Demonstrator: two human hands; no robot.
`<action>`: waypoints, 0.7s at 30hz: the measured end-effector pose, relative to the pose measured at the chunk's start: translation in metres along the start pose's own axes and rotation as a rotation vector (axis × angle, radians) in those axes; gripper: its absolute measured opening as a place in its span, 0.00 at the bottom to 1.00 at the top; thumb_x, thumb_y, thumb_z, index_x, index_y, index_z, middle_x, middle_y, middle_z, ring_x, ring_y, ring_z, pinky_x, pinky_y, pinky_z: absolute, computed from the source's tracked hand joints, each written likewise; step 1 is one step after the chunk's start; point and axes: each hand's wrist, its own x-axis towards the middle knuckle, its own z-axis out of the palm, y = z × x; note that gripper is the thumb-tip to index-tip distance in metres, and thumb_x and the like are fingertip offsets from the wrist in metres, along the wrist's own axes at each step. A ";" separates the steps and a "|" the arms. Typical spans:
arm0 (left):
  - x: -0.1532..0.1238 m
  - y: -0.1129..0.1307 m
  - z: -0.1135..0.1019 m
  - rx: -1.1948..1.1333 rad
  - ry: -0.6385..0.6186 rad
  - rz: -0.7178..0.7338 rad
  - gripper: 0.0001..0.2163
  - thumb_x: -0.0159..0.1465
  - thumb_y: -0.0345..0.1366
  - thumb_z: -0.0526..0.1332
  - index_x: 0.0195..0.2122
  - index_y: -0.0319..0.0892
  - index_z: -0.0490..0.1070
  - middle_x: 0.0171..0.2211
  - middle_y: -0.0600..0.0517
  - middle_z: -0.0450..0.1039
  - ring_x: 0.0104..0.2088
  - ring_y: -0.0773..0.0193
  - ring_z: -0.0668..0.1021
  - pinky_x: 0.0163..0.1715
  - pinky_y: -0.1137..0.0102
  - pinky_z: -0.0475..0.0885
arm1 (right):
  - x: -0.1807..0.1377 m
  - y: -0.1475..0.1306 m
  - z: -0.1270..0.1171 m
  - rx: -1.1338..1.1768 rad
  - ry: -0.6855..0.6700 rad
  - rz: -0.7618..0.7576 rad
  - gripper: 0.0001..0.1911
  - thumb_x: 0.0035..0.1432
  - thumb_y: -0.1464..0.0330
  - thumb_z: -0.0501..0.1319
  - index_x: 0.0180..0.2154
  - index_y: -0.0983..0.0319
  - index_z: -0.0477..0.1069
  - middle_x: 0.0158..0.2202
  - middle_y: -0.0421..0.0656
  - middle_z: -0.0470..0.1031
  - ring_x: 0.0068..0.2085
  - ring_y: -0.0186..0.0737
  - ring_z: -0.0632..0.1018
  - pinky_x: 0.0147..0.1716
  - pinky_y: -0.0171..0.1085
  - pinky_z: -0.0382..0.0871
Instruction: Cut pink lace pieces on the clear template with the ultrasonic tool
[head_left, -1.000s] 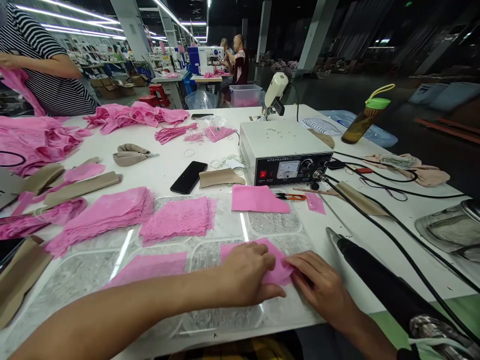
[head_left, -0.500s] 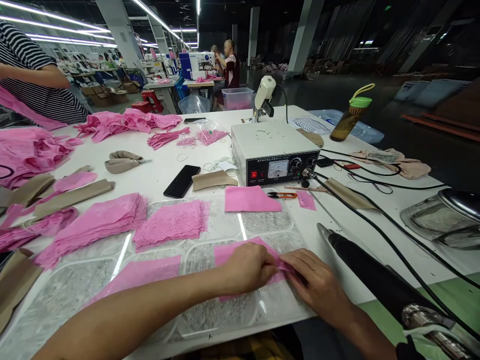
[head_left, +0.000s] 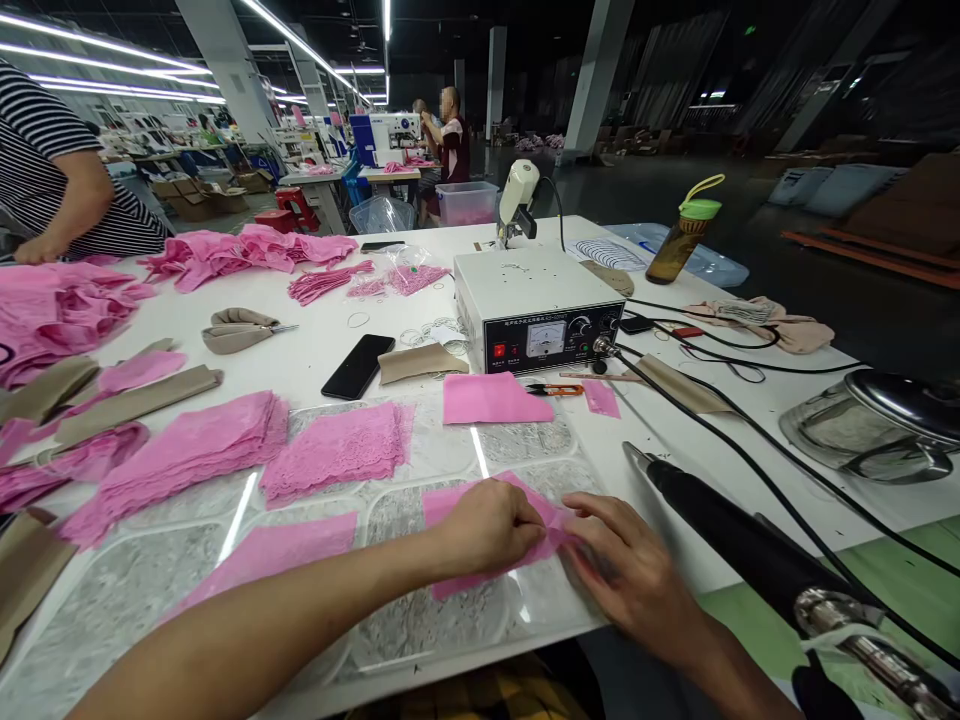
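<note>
**Fig.** Left hand [head_left: 491, 525] and right hand [head_left: 630, 575] meet over a pink fabric piece [head_left: 450, 505] lying on the worktop [head_left: 300, 345]. The left grip is narrow and pinches the fabric's edge. The right fingertips [head_left: 592, 503] touch the same edge, but whether that grip is closed cannot be told. A black tool [head_left: 712, 520] lies just outside the right grip, and a lace stack [head_left: 337, 450] lies beyond the left.
</note>
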 end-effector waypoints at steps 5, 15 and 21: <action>0.001 -0.002 0.004 -0.087 0.037 -0.030 0.11 0.54 0.25 0.57 0.15 0.37 0.63 0.16 0.57 0.60 0.20 0.72 0.62 0.22 0.74 0.54 | 0.003 -0.002 0.003 -0.022 -0.051 -0.075 0.10 0.60 0.77 0.57 0.40 0.59 0.72 0.47 0.49 0.75 0.46 0.44 0.77 0.41 0.43 0.77; -0.043 -0.017 -0.033 -0.530 0.371 -0.232 0.10 0.57 0.38 0.63 0.27 0.36 0.76 0.23 0.51 0.73 0.25 0.67 0.75 0.26 0.74 0.69 | -0.008 -0.003 -0.002 0.011 -0.031 -0.017 0.08 0.61 0.70 0.58 0.42 0.56 0.74 0.44 0.47 0.76 0.45 0.44 0.78 0.40 0.41 0.77; -0.123 -0.048 -0.052 -0.794 0.709 -0.352 0.21 0.52 0.53 0.68 0.28 0.36 0.73 0.26 0.49 0.76 0.26 0.67 0.79 0.29 0.74 0.75 | 0.024 -0.037 0.031 0.132 -0.045 -0.194 0.06 0.64 0.69 0.58 0.42 0.60 0.71 0.34 0.43 0.76 0.36 0.38 0.78 0.36 0.35 0.74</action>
